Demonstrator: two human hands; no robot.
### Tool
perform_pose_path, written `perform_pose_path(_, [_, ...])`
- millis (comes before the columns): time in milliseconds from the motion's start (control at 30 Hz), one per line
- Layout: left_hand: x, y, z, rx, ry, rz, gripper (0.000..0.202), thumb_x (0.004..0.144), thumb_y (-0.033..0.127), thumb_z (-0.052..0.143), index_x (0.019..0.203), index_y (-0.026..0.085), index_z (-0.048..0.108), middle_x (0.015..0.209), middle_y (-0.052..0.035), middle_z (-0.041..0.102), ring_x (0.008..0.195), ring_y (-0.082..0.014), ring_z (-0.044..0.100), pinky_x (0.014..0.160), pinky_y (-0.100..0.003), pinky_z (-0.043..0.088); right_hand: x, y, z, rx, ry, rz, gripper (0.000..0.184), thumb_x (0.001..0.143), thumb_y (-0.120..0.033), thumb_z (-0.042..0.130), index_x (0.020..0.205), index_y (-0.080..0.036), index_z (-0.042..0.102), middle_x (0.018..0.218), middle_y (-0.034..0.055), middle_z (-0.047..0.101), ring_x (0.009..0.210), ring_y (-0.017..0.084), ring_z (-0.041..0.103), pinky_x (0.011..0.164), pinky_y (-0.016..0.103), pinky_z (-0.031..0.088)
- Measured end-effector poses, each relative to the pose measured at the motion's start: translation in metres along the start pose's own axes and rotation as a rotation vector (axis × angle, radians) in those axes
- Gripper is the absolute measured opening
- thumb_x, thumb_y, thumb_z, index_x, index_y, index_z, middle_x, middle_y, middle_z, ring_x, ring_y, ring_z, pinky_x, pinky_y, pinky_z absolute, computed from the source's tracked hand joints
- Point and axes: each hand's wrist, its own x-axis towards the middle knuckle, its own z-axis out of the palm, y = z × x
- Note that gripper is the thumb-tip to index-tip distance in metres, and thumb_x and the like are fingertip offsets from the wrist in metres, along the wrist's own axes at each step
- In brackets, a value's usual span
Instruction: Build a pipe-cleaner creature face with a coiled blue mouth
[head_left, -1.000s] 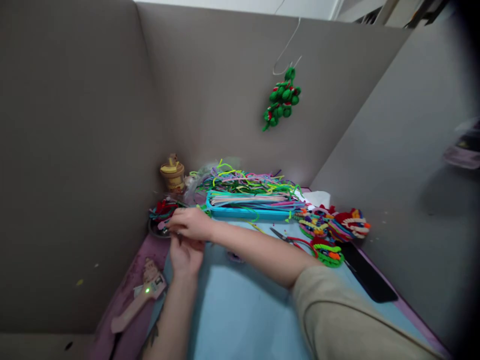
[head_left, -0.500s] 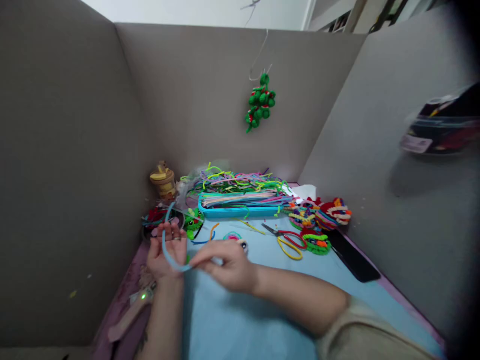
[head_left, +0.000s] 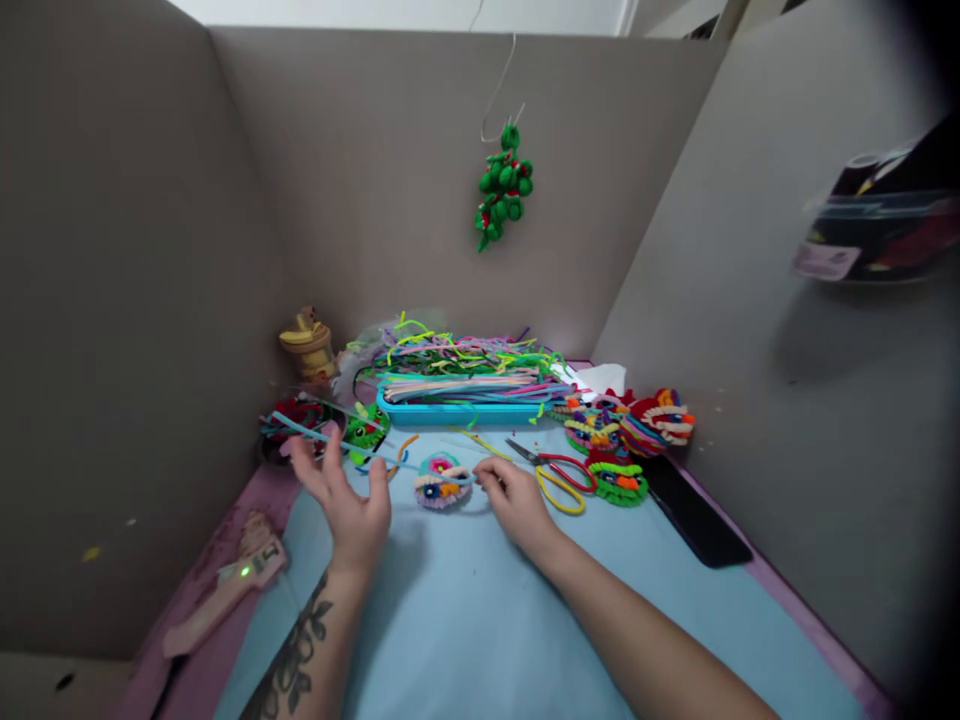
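In the head view, the right hand pinches one end of a blue strip, which runs left above the mat past the left hand, its fingers splayed wide; whether they touch it, I cannot tell; between the hands lies a round piece, with scissors to the right and a tray farther off

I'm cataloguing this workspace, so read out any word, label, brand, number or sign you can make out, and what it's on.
No text can be read for certain.
Pink gun-shaped tool at left: marks near its green light, too small to read.
Pouch at the right wall: pale label, too blurred to read.
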Motion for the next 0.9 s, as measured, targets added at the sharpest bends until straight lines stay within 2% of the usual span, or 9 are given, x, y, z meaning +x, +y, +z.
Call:
perform_pose_path(67, [-0.004,0.006,0.0,0.097,0.065,0.157,0.08,0.075,0.02,0.066,0.144,0.016,0.024,0.155,-0.0182,-0.006,0.141,-0.037,-0.003,0.111,-0.054,0.016,0.0,-0.001,-0.001,0.012,0.059,-0.063,0.016,0.088,-0.019,0.047,0.08,-0.019,0.062,0.079,0.004,0.064,0.078,0.018,0.06,0.071,0.029,0.046])
perform_pose_path(100, [-0.007,0.01,0.0,0.113,0.063,0.269,0.081,0.074,0.018,0.067,0.143,0.017,0.025,0.155,-0.0173,-0.002,0.141,-0.0367,-0.002,0.111,-0.055,0.016,0.0,-0.001,-0.001,0.024,0.069,-0.099,0.016,0.088,-0.019,0.047,0.08,-0.019,0.062,0.08,0.0042,0.063,0.079,0.018,0.059,0.072,0.029,0.046])
perform_pose_path(167, [-0.013,0.02,0.001,0.086,-0.077,0.495,0.068,0.075,0.014,0.065,0.137,0.023,0.038,0.15,-0.0144,0.027,0.139,-0.0331,0.019,0.111,-0.053,0.017,-0.001,-0.002,0.0,0.059,0.051,-0.174,0.016,0.089,-0.018,0.047,0.081,-0.02,0.061,0.081,0.0044,0.061,0.08,0.017,0.058,0.073,0.029,0.047])
perform_pose_path(233, [-0.018,0.03,0.004,0.044,-0.383,0.616,0.045,0.081,0.014,0.059,0.124,0.026,0.052,0.124,-0.0083,0.06,0.123,-0.026,0.049,0.112,-0.055,0.009,-0.002,-0.003,0.002,0.09,0.024,-0.235,0.017,0.09,-0.017,0.046,0.083,-0.02,0.061,0.082,0.0043,0.059,0.081,0.017,0.057,0.075,0.03,0.047])
perform_pose_path(333, [-0.024,0.036,0.01,-0.031,-0.59,0.565,0.024,0.086,0.017,0.053,0.108,0.02,0.061,0.098,-0.0048,0.072,0.092,-0.0189,0.065,0.109,-0.053,0.022,-0.005,-0.004,0.005,0.116,0.041,-0.274,0.016,0.09,-0.016,0.046,0.084,-0.021,0.06,0.082,0.0041,0.058,0.081,0.017,0.057,0.075,0.031,0.047])
perform_pose_path(467, [-0.025,0.028,0.013,-0.074,-0.621,0.525,0.016,0.087,0.019,0.053,0.098,0.017,0.065,0.087,-0.0069,0.072,0.08,-0.0187,0.065,0.08,-0.036,0.049,-0.009,0.001,0.004,0.098,0.017,-0.292,0.015,0.09,-0.018,0.046,0.089,-0.022,0.06,0.085,0.0046,0.061,0.084,0.018,0.059,0.075,0.031,0.049])
perform_pose_path(633, [-0.025,0.021,0.013,-0.102,-0.69,0.405,0.015,0.087,0.019,0.052,0.094,0.017,0.065,0.088,-0.0067,0.072,0.079,-0.0183,0.064,0.071,-0.031,0.051,-0.001,0.026,-0.001,0.043,0.045,-0.063,0.029,0.093,-0.023,0.039,0.12,-0.021,0.049,0.092,0.0056,0.068,0.08,0.017,0.064,0.07,0.029,0.052])
perform_pose_path(767, [-0.027,0.021,0.016,-0.092,-0.825,0.269,0.015,0.087,0.019,0.051,0.091,0.017,0.066,0.089,-0.0076,0.071,0.085,-0.0189,0.064,0.078,-0.031,0.051,0.019,0.05,-0.004,-0.389,-0.074,-0.038,0.025,0.09,-0.019,0.039,0.102,-0.019,0.061,0.095,0.0072,0.069,0.092,0.02,0.062,0.083,0.033,0.048])
perform_pose_path(900, [-0.026,0.022,0.016,-0.096,-0.88,0.22,0.018,0.088,0.019,0.048,0.09,0.018,0.066,0.09,-0.0081,0.07,0.086,-0.0187,0.065,0.078,-0.031,0.051,0.034,0.066,-0.001,-0.55,-0.12,-0.017,0.029,0.086,-0.012,0.041,0.102,-0.019,0.064,0.098,0.0086,0.068,0.098,0.023,0.057,0.088,0.036,0.043])
